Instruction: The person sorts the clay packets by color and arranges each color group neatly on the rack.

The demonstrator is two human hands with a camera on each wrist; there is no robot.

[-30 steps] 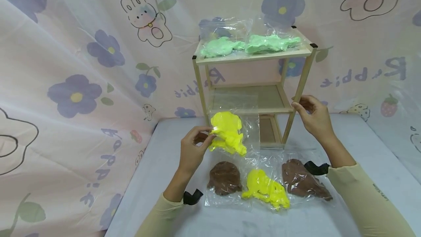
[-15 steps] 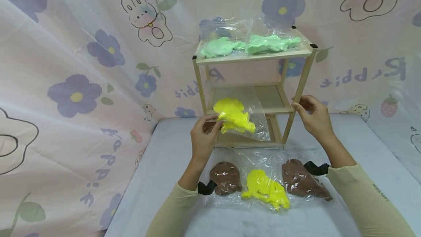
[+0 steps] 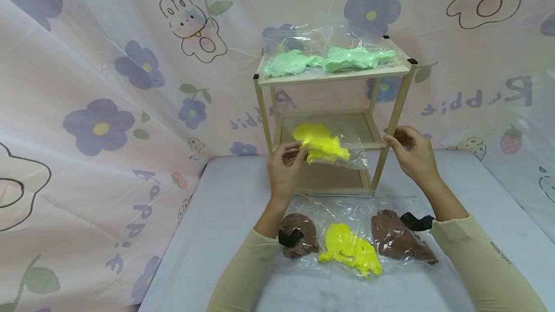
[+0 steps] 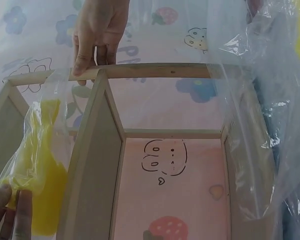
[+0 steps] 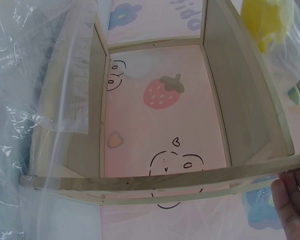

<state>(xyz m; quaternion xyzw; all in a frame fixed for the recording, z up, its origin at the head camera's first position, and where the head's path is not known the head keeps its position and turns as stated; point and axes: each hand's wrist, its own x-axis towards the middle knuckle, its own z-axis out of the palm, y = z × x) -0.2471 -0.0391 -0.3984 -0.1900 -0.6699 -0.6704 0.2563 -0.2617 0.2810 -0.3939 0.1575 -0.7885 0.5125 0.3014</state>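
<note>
Backdrop cloth (image 3: pixel 99 129), printed with flowers and rabbits: left of the left-hand grip and behind both hands.

Left hand (image 3: pixel 284 167), one: thumb and fingers pinching the left edge of the raised yellow clay bag (image 3: pixel 325 146), clear plastic, which extends rightward from the fingertips, at the front of the middle board (image 3: pixel 347 123); whether it touches the board I cannot tell.

Left mint-green clay bag (image 3: pixel 290 63): above that grip, on the top board (image 3: pixel 338 77).

Left brown clay bag (image 3: pixel 305 223): below the grip, on the white tabletop (image 3: pixel 230 206), partly hidden by a black wrist piece (image 3: pixel 290 238).

Lower yellow clay bag (image 3: pixel 347 247): below and right of the grip, on the tabletop.

Right mint-green clay bag (image 3: pixel 357 58): above and right of the grip, beside its fellow.

Right brown clay bag (image 3: pixel 396 235): below the right-hand grip.

Right hand (image 3: pixel 416 150), one: grasping the wooden rack's right front post (image 3: pixel 400 102) near middle-board height.
</note>
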